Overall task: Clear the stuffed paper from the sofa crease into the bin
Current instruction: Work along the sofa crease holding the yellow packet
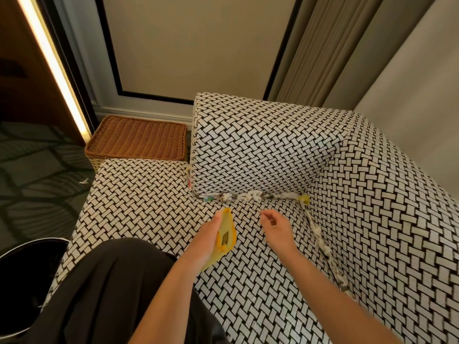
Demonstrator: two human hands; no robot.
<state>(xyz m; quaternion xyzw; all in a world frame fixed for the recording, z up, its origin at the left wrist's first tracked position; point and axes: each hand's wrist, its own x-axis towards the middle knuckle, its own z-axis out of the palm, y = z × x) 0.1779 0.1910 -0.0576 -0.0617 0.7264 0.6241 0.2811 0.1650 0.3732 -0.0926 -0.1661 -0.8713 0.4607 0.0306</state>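
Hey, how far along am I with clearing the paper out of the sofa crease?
Looks barely started. The bin is too dark inside to judge. Your left hand grips a yellow piece; the right hand holds nothing. Paper lines the armrest crease and the back crease.

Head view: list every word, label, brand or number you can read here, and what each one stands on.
No readable text in this view.
On the yellow item in the left hand: a dark rectangular patch, too blurred to tell if it bears print.
On the stuffed paper in the sofa crease: flecks of colour, too small to read.
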